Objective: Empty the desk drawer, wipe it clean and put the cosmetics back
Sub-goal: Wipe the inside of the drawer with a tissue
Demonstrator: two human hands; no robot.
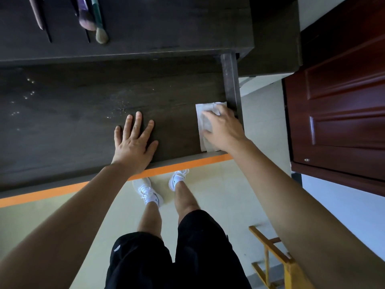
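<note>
The dark wooden drawer (79,130) is pulled out below the desk top, with an orange front edge (179,166). Its floor is bare apart from pale specks and droplets toward the left and middle. My right hand (224,129) presses flat on a white wipe (203,122) in the drawer's near right corner, against the right wall (231,80). Fingers spread, my left hand (133,144) rests flat on the drawer floor near the front edge and holds nothing. On the desk top lie makeup brushes (88,17) and a pencil-like stick (37,13).
A dark red wooden door (337,101) stands to the right of the desk. A yellow wooden chair frame (275,259) is on the floor at lower right. My legs and white shoes are on the pale floor under the drawer front.
</note>
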